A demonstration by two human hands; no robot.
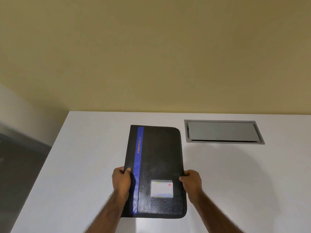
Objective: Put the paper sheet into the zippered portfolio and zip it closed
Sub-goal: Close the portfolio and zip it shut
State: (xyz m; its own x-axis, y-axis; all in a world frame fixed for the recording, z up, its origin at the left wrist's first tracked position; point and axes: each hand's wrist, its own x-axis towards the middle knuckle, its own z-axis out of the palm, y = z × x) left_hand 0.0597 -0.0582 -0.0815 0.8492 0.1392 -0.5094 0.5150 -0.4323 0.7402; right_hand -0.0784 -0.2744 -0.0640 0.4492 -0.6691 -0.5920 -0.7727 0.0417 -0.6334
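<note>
A black zippered portfolio [158, 158] with a blue stripe, the word PORTFOLIO and a small label card lies closed over the white table [80, 165]. My left hand [121, 181] grips its left spine edge, thumb on the cover. My right hand [191, 181] holds its right edge. The near end looks slightly lifted off the table. No paper sheet is in view.
A grey metal cable hatch [223, 132] is set flush into the table at the back right. The table's left edge [42, 169] drops to a dark floor. A yellow wall rises behind the table.
</note>
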